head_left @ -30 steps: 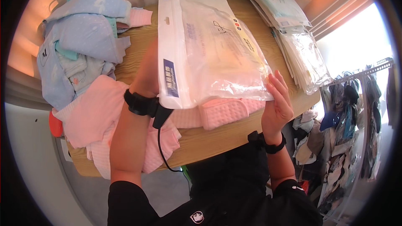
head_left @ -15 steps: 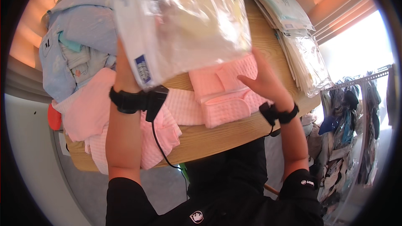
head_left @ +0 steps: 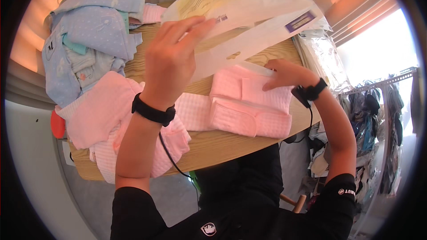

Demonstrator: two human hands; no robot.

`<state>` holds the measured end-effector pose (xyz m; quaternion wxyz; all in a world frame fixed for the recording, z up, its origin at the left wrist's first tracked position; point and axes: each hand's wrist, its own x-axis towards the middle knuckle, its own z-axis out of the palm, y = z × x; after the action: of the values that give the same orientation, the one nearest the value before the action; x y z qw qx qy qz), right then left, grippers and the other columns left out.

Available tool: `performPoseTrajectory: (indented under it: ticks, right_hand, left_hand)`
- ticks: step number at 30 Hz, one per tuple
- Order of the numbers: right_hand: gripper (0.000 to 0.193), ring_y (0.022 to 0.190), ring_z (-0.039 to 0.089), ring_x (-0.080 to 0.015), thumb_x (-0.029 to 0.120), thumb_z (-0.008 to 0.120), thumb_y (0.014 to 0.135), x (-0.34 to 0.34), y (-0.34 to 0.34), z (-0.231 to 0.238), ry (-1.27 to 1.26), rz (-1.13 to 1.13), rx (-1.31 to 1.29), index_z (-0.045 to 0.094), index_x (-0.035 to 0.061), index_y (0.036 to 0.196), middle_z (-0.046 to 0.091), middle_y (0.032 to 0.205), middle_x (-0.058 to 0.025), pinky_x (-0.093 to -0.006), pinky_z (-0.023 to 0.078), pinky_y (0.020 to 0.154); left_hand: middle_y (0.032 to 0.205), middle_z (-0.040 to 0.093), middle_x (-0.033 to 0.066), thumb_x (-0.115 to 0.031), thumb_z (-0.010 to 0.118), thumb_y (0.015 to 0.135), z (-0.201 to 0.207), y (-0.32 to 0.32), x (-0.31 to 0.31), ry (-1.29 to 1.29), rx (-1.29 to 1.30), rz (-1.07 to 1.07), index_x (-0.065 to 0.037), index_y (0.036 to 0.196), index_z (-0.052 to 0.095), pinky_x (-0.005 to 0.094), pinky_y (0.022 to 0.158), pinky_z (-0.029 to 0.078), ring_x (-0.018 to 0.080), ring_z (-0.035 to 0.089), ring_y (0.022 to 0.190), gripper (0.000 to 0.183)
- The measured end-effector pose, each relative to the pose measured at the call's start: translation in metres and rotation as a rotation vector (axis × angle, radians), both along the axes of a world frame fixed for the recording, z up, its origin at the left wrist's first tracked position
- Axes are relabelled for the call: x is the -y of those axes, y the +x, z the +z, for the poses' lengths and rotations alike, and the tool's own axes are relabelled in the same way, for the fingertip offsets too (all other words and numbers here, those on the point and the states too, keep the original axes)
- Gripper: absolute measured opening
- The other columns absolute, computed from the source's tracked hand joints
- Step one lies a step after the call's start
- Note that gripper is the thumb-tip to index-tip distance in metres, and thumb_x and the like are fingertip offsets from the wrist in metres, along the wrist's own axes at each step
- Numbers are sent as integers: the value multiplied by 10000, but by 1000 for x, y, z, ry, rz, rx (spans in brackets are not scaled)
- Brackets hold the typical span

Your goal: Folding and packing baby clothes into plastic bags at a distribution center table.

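Note:
A translucent plastic bag (head_left: 267, 6) with a yellow printed patch and a hang hole in its pale top strip is held up, tilted, over the table. Its left part is gripped by my left hand (head_left: 171, 60), fingers closed on the film. My right hand (head_left: 289, 74) has the bag's lower corner between thumb and fingers, just above a folded pink garment (head_left: 251, 120). That quilted garment lies in a flat bundle below the bag. Left of it, a loose pink garment (head_left: 104, 111) spreads toward the table's front edge, partly behind my left forearm.
Light-blue patterned clothes (head_left: 95, 31) are heaped at the far left of the wooden table (head_left: 209, 151). Clear-wrapped packages (head_left: 322, 58) are stacked at the right edge. A rack of hanging items (head_left: 369, 115) stands beyond. Cables run from both wrist straps; a red object (head_left: 58, 123) is at the left edge.
The bag has swung up and to the right, tilting so its top strip shows. My left hand has come round in front of it; my right hand has shifted slightly right to its corner.

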<state>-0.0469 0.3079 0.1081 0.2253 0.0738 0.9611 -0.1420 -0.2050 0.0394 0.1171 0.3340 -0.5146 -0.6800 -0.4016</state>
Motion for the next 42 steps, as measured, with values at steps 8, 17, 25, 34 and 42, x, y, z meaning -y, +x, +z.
performPoseTrajectory:
  ticks: [8,17,25,34,42]
  right_hand:
    - [481,949,614,-137,169,695,815,28,131,-24,-698,-446,-130,544,-15,1232,651,1081,-89,-307,501,849]
    - [425,995,606,-151,11,620,828,107,229,-80,-1444,-1100,-496,524,-13,1242,617,1149,-65,-306,490,876]
    - [425,1001,616,-172,51,594,855,139,192,-71,-1455,-1213,-620,501,-54,1256,617,1159,-89,-295,494,857]
    - [392,1007,616,-185,59,561,906,127,164,-68,-1531,-1323,-623,476,-59,1271,603,1177,-119,-308,506,872]
    - [399,1059,582,-199,66,544,924,138,134,-71,-1354,-1334,-1074,435,-48,1290,556,1230,-130,-313,492,896]
  left_hand:
    - [1044,613,117,87,582,736,-35,25,-17,-280,471,-188,-47,1156,548,377,807,489,323,596,956,442]
    - [865,585,105,-26,611,729,-42,28,-18,-442,496,-202,-54,911,503,386,644,476,326,594,779,213]
    - [822,623,71,-53,680,743,-33,46,-21,-393,407,-208,-23,820,632,309,635,488,230,618,720,95]
    - [766,615,85,-50,680,777,-34,63,-19,-367,406,-315,-32,857,668,312,624,481,238,606,700,83]
    - [829,633,103,-25,655,776,-33,72,-20,-381,450,-454,-43,927,687,340,668,499,275,607,747,156]
